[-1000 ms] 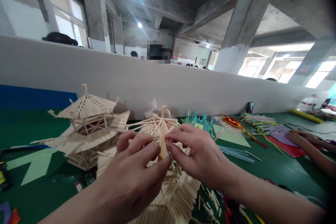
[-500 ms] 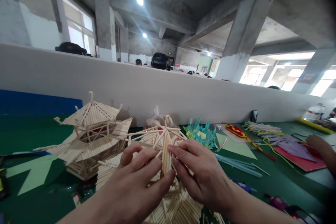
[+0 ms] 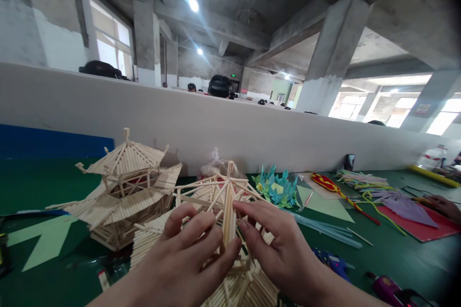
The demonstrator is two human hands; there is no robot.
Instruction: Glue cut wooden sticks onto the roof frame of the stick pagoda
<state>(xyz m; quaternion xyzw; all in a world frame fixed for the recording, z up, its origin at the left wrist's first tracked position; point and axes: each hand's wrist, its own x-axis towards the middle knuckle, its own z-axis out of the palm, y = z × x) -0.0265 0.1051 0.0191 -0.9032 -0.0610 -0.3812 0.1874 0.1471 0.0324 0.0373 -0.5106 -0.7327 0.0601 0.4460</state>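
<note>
between the two hands, a narrow row of sticks (image 3: pixel 228 220) slopes down from the peak of an open roof frame (image 3: pixel 229 180), the top of a wooden model (image 3: pixel 258 290) that stands right under the grip. the left hand (image 3: pixel 192 247) comes in from the left of the row with its fingers curled, its thumb reaching across in front of the row's lower end. the right hand (image 3: pixel 279 240) comes in from the other side, forefinger and thumb set close at the row's right edge. both hands are at the sticks, but the fingertips are partly hidden, so i cannot tell whether either one is pinching a stick or only pressing.

left of the grip stands a second wooden model (image 3: pixel 126 192) with tiered roofs, and farther left lies pale green paper (image 3: pixel 45 237). just behind the roof peak sits a plastic bag (image 3: pixel 216 167), in front of a white partition (image 3: pixel 216 127).

past the right hand there is a teal paper flower (image 3: pixel 275 187), then a red and yellow knot (image 3: pixel 324 182). light blue strips (image 3: pixel 327 228) lie just right of that hand; a blue tool (image 3: pixel 331 264) and a purple tool (image 3: pixel 385 288) lie beside the right forearm. far right of the grip, another person's hand (image 3: pixel 444 207) is near purple strips (image 3: pixel 406 207) on a red sheet (image 3: pixel 428 231).
</note>
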